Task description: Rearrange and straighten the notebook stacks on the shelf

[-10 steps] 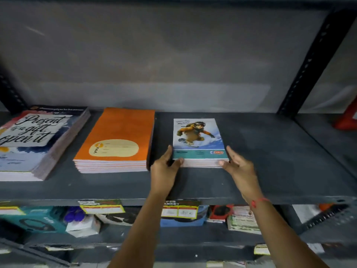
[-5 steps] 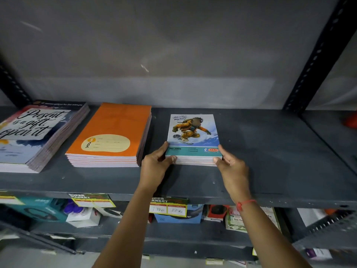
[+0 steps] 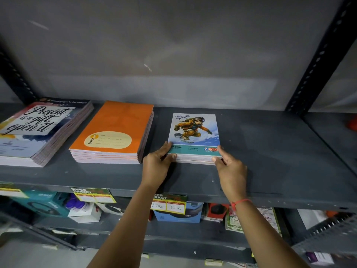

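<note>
Three notebook stacks lie on the grey metal shelf. A small stack with a snowboarder cover sits in the middle. My left hand grips its near left corner, thumb on the front edge. My right hand grips its near right corner. To the left lies an orange stack, its pages fairly even. At the far left is a larger stack with a "Present is a gift, open it" cover, its lower books fanned out to the right.
The shelf's right half is bare up to a perforated black upright. A grey wall backs the shelf. On the shelf below lie boxed goods and price tags. Something red sits on the neighbouring shelf at far right.
Both hands stay on the snowboarder stack's near corners. The thumbs have closed onto its front edge. The view has shifted slightly; the stack's place on the shelf looks unchanged.
</note>
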### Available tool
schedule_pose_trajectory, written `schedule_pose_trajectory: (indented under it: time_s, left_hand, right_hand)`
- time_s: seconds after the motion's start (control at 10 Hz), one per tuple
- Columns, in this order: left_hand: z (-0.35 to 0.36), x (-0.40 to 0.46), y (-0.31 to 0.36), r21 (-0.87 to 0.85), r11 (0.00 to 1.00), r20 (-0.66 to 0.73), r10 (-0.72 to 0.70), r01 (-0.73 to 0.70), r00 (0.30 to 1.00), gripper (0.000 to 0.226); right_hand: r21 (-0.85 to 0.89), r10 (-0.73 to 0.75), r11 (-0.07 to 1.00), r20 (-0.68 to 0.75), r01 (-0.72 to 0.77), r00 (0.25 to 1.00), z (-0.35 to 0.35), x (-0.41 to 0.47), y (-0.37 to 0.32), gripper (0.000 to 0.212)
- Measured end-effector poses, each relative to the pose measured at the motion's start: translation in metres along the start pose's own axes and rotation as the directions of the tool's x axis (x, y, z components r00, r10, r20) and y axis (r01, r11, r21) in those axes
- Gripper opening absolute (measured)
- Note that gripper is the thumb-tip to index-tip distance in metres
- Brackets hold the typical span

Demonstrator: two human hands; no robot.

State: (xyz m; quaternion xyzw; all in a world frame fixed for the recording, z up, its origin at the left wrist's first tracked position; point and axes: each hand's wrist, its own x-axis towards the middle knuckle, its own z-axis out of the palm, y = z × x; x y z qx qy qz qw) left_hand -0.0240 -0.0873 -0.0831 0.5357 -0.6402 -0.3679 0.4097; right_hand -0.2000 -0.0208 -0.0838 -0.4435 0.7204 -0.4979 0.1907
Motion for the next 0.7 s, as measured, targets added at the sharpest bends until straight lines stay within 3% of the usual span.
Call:
schedule_pose_trajectory:
  time_s: [0.3, 0.4, 0.5, 0.6, 0.7]
  left_hand:
    - [0.001, 0.0, -0.001, 0.013, 0.998, -0.004, 0.055, -0.055, 0.998, 0.038]
    - [-0.003, -0.004, 0.0, 0.084, 0.993, 0.025, 0.082, -0.084, 0.996, 0.038]
    - [-0.012, -0.018, 0.007, 0.302, 0.947, 0.085, 0.089, -0.111, 0.992, 0.051]
    - [-0.026, -0.046, 0.021, 0.303, 0.934, 0.107, 0.166, -0.191, 0.98, 0.059]
    - [-0.053, -0.073, 0.035, 0.342, 0.865, 0.214, 0.308, -0.367, 0.927, 0.061]
  right_hand:
    - [0.044, 0.031, 0.999, 0.033, -0.032, 0.999, -0.002, -0.002, 0.002, 0.043]
    - [0.048, 0.064, 0.997, 0.024, -0.065, 0.998, -0.005, -0.012, -0.005, 0.057]
    - [-0.027, 0.108, 0.994, -0.02, -0.108, 0.994, -0.01, -0.032, -0.015, 0.071]
    - [-0.192, 0.028, 0.981, -0.042, -0.036, 0.999, -0.018, -0.058, -0.027, 0.07]
    - [-0.422, -0.146, 0.901, -0.078, 0.1, 0.986, -0.037, -0.077, -0.05, 0.066]
